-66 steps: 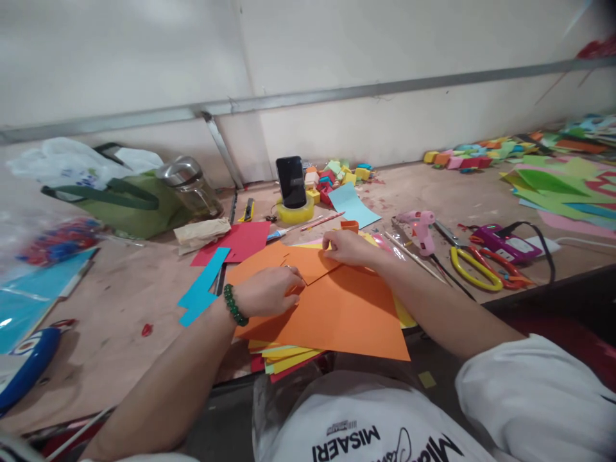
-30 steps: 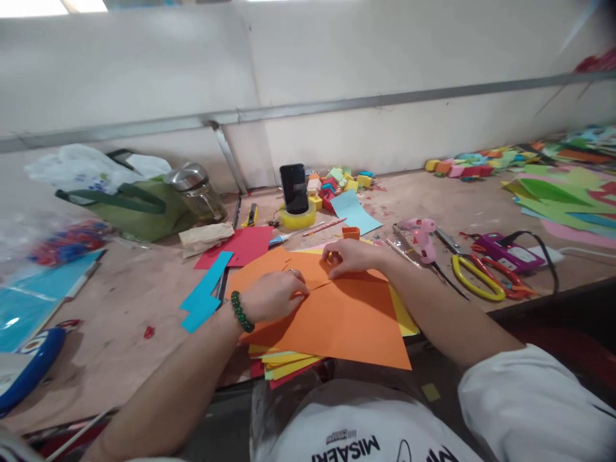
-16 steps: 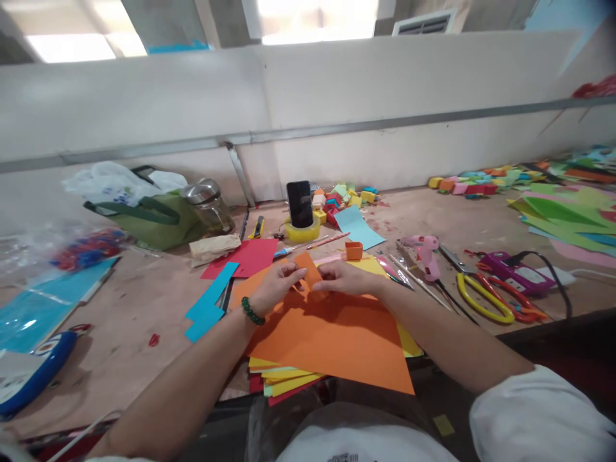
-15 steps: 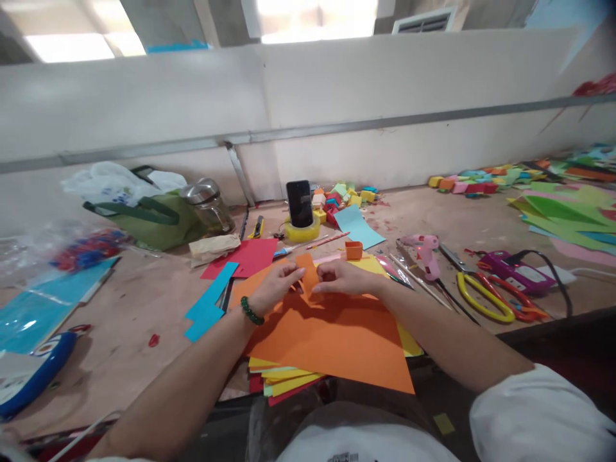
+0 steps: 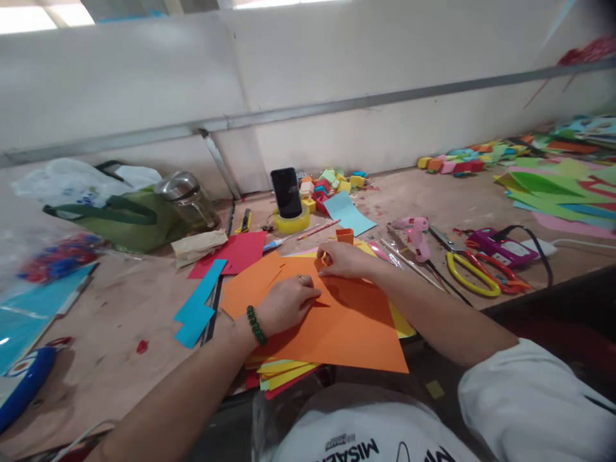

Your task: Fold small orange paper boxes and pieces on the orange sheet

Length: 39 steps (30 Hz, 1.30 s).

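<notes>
An orange sheet [image 5: 356, 340] lies on a stack of coloured papers [image 5: 289, 375] at the front edge. Over it is my left hand [image 5: 291, 301], wearing a green bead bracelet [image 5: 255, 325], with its fingers drawn together; what they hold, if anything, is hidden. My right hand [image 5: 344, 260] is just beyond, its thumb and forefinger pinched at the sheet's upper part, the contents too small to make out. Behind the right hand stands a small folded orange paper piece [image 5: 344, 236]. Another orange paper [image 5: 250, 282] lies to the left.
Left are blue strips [image 5: 199, 308], red paper [image 5: 245, 247], a glass jar [image 5: 185, 202] and a green bag [image 5: 129, 221]. A phone [image 5: 287, 194] stands behind. Right are a pink glue gun [image 5: 418, 236], scissors [image 5: 474, 274] and a purple device [image 5: 503, 247].
My left hand has come down nearer on the orange sheet, and the orange piece that stood up between my hands no longer shows upright. The camera view has tilted and shifted.
</notes>
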Motion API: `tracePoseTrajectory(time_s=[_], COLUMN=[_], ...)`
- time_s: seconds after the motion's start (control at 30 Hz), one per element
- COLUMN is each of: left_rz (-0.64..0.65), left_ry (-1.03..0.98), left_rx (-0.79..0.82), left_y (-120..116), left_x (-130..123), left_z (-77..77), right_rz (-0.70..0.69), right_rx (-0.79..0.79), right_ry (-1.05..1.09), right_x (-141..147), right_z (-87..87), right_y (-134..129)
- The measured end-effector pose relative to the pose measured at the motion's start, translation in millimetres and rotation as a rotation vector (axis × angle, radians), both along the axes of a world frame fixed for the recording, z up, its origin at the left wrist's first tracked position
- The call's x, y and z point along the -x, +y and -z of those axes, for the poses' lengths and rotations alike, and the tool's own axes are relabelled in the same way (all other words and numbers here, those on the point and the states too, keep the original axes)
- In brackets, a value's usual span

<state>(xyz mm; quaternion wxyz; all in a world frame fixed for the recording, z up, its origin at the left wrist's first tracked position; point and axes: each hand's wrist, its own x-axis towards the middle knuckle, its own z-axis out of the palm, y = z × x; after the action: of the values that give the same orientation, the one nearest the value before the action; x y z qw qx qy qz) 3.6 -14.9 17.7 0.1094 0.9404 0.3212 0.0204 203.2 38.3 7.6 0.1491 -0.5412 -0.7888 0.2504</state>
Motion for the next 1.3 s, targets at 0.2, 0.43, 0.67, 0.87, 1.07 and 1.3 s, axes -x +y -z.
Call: tracePoseTrajectory(time_s=[0.2,0.43,0.67,0.87,1.07,1.3], left_rz=[0.081,0.101,0.109,0.114,-0.084,-0.090], left_ry=[0.068,0.101,0.048,-0.015,-0.068,-0.035], left_rx=[-0.114,-0.037,-0.006,0.008,0.022,-0.026], left_y=[-16.1,-21.5,-19.1,-12.3,-2.0,-3.9], left_x=[-8.5,-13.0,-7.5,-1.0,-1.9,-4.2], left_z=[-7.1,-12.9,-9.5,-3.2,4.9,1.1], right_rz=[-0.199,-0.187,-0.136,-0.208,-0.310,-0.216], right_rx=[0.077,0.106,0.193,0.032,0.053,-0.006], right_ry=[-0.069,0.009,0.050,0.079,0.196,0.089], right_x=[-9.2,-12.1,-16.0,-11.5,-10.0,-5.9], right_z=[-7.3,-3.6,5.7,4.9,9.1,-0.1], right_y=[-0.1,16.1,29.1,19.3,21.2,10.0])
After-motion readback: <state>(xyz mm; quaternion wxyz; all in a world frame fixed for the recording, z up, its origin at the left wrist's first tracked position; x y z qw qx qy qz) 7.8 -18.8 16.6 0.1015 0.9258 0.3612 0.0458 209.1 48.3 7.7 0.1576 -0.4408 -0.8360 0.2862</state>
